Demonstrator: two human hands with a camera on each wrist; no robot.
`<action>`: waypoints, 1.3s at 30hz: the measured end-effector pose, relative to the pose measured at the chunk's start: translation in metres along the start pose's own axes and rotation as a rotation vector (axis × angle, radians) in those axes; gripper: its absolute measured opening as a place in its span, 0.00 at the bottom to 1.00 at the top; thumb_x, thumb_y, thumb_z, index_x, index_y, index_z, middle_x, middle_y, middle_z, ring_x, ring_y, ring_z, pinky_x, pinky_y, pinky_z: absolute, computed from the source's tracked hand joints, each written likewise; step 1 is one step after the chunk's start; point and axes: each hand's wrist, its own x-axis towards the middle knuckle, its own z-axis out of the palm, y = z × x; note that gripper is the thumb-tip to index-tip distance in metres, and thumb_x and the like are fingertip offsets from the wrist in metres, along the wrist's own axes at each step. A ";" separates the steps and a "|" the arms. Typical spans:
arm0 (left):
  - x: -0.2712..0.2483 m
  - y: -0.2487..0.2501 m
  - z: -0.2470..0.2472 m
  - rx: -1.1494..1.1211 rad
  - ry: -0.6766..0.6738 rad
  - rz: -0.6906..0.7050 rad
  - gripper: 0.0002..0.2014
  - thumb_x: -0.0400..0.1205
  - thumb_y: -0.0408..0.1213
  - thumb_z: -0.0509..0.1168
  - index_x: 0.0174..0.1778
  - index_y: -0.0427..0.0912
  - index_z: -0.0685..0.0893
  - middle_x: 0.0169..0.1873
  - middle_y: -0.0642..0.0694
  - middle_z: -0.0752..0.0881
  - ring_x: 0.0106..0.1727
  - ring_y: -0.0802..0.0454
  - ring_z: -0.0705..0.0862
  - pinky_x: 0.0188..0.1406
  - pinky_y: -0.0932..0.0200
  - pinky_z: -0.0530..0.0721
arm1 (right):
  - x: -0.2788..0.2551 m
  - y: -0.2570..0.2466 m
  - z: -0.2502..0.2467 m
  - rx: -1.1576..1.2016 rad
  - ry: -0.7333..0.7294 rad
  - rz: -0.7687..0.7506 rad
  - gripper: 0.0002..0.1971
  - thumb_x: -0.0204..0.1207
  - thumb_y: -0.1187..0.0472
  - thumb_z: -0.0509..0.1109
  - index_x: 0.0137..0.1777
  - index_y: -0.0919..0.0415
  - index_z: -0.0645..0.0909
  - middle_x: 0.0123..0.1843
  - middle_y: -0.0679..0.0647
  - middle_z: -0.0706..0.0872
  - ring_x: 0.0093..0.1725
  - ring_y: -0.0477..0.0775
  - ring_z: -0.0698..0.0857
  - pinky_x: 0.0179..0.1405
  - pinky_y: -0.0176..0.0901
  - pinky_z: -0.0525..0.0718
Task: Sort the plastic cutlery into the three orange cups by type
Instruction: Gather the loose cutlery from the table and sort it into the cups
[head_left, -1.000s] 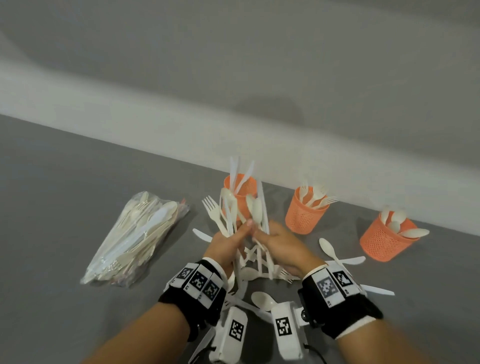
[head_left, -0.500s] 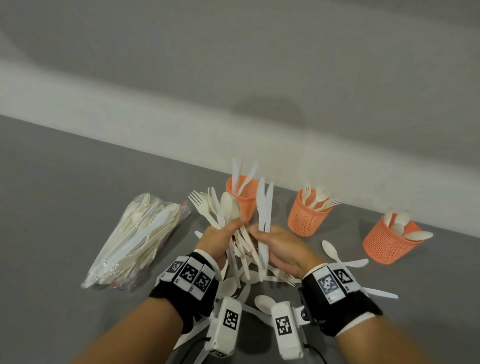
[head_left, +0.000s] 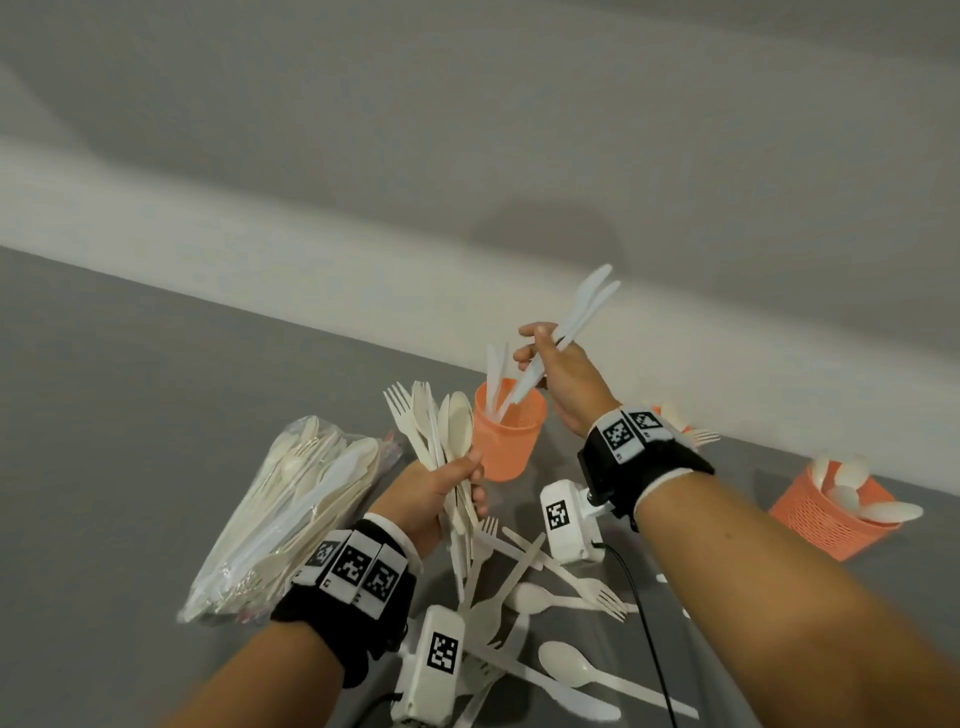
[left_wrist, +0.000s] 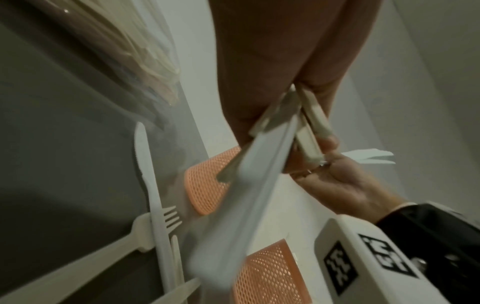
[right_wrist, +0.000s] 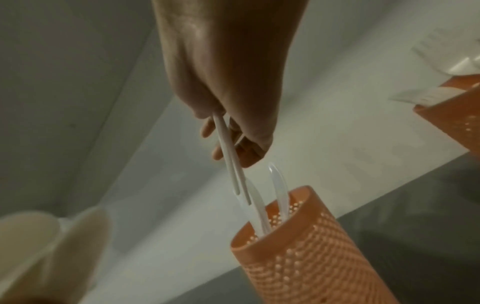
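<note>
My right hand (head_left: 540, 358) pinches two white plastic knives (head_left: 571, 325) and holds them handle-down over the left orange cup (head_left: 506, 441), where two knives stand. The right wrist view shows the knife handles (right_wrist: 233, 174) just above that cup's rim (right_wrist: 275, 207). My left hand (head_left: 441, 486) grips a mixed bundle of forks and spoons (head_left: 431, 426) upright beside the cup, its handles (left_wrist: 306, 123) seen from below in the left wrist view. The middle orange cup (head_left: 675, 423) is mostly hidden behind my right wrist. The right orange cup (head_left: 831, 514) holds spoons.
A clear bag of cutlery (head_left: 291, 504) lies at the left on the grey table (head_left: 130, 415). Loose forks, spoons and knives (head_left: 550, 597) lie scattered between my forearms. A pale wall (head_left: 363, 156) rises behind the cups.
My right hand has pulled two knives out of the bundle and carried them up and right, over the left cup. My left hand keeps the rest of the bundle.
</note>
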 end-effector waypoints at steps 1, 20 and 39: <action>0.001 0.000 -0.003 0.007 0.002 -0.002 0.14 0.78 0.43 0.65 0.28 0.41 0.75 0.20 0.46 0.76 0.22 0.52 0.77 0.29 0.58 0.78 | 0.007 0.006 0.002 -0.046 -0.027 0.028 0.15 0.86 0.54 0.52 0.58 0.61 0.78 0.42 0.50 0.79 0.45 0.49 0.80 0.48 0.40 0.80; 0.016 0.009 0.014 -0.065 0.047 0.065 0.10 0.83 0.25 0.56 0.46 0.37 0.82 0.25 0.49 0.85 0.26 0.56 0.83 0.25 0.63 0.81 | -0.061 0.005 0.029 -0.283 -0.233 -0.134 0.04 0.74 0.69 0.70 0.41 0.64 0.86 0.34 0.65 0.86 0.32 0.55 0.86 0.34 0.33 0.84; 0.013 -0.003 0.022 -0.129 0.031 0.034 0.18 0.83 0.28 0.54 0.68 0.31 0.76 0.38 0.41 0.87 0.34 0.48 0.85 0.31 0.58 0.86 | -0.066 0.019 0.034 -0.466 -0.070 -0.038 0.06 0.79 0.67 0.62 0.43 0.64 0.80 0.31 0.48 0.78 0.32 0.49 0.78 0.34 0.37 0.79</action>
